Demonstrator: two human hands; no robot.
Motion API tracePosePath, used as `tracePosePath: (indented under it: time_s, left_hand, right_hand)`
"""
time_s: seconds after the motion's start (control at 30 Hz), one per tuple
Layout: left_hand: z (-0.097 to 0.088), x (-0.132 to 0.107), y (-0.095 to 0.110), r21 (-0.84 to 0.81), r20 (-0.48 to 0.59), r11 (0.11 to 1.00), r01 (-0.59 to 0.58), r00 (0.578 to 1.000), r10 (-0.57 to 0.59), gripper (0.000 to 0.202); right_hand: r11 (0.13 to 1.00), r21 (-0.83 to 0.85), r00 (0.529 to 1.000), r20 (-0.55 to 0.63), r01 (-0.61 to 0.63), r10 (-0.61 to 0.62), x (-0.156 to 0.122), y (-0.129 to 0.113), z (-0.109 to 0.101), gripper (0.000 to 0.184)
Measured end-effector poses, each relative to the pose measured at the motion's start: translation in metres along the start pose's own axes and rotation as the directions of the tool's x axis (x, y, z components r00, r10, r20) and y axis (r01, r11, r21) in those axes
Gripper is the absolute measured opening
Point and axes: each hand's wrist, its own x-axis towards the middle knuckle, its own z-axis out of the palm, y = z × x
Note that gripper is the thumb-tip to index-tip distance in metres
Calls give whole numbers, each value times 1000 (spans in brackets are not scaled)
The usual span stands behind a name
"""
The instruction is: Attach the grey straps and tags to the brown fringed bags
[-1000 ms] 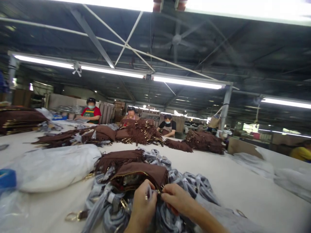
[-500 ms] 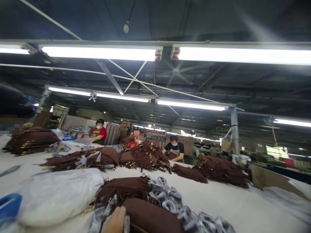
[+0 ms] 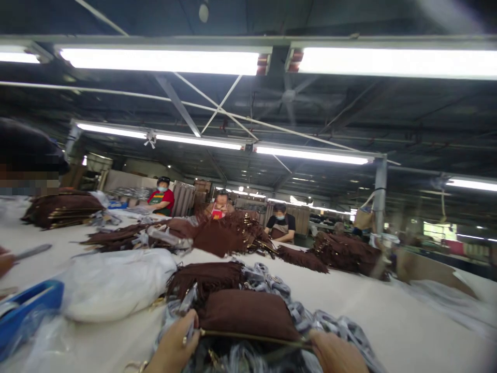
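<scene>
A brown, soft-looking pouch with a gold-coloured zipper along its near edge lies in front of me. My left hand is closed at the left end of that zipper edge, thumb and fingers pressed together. At the right end, my right hand grips the same edge, its fingers partly hidden. Behind the pouch is another brown piece with fringe. Grey coiled straps, seemingly wrapped in plastic, lie around and beneath the pouch.
To the left are a filled white plastic bag and a blue box. Stacks of brown fringed pieces line the far side of the white table. A co-worker's hand with a blade-like tool is at far left; several people sit beyond.
My right hand has come into view at the pouch's right end. The pouch's zipper edge is now stretched between both hands. The view has tilted down, and a co-worker's hand appears at left.
</scene>
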Motion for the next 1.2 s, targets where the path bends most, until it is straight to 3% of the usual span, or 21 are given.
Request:
tracePosePath:
  time_s: [0.1, 0.23, 0.33, 0.43, 0.53, 0.6, 0.7, 0.77, 0.83, 1.0, 1.1, 1.2]
  left_hand:
    - [-12, -3, 14, -19, 69, 999, 35, 997, -34, 9]
    - [-17, -6, 24, -121, 37, 989, 82, 996, -78, 8]
    - [-27, -3, 32, -320, 64, 938, 133, 991, -119, 6]
    - [-45, 8, 45, -536, 126, 831, 150, 987, -97, 18]
    - [-56, 18, 58, -635, 198, 748, 192, 977, -82, 23]
    - [-55, 20, 61, -670, 271, 693, 266, 957, -105, 26]
    - [-46, 17, 53, -737, 396, 537, 411, 906, -150, 35]
    - [-42, 12, 45, -780, 459, 424, 460, 881, -113, 38]
    - [-43, 8, 38, -794, 513, 364, 487, 858, -31, 38]
    - [-59, 1, 30, -725, 628, 452, 519, 767, 127, 42]
    - [-66, 0, 27, -710, 679, 442, 548, 699, 224, 44]
    - [-67, -1, 21, -680, 684, 501, 536, 709, 170, 33]
  right_hand:
    - [995, -47, 996, -1, 83, -84, -6, -21, -22, 48]
    - [952, 123, 959, -7, 280, -282, -12, -57, -41, 56]
    - [916, 234, 939, 27, 327, -342, -15, -84, -43, 64]
    - [905, 292, 945, 9, 309, -326, -10, -106, -39, 71]
    - [919, 250, 952, -45, 305, -304, 2, -123, -30, 69]
    - [934, 207, 956, -61, 292, -286, 12, -130, -23, 59]
    - [939, 178, 955, -81, 296, -285, 23, -134, -14, 51]
    - [936, 169, 950, -92, 309, -298, 27, -133, -9, 51]
    - [937, 167, 951, -90, 306, -295, 28, -130, -5, 52]
    - [925, 268, 963, -78, 270, -258, 27, -122, 8, 58]
    - [898, 355, 965, -70, 260, -252, 25, -116, 17, 58]
    - [855, 447, 964, -98, 264, -246, 21, -111, 27, 57]
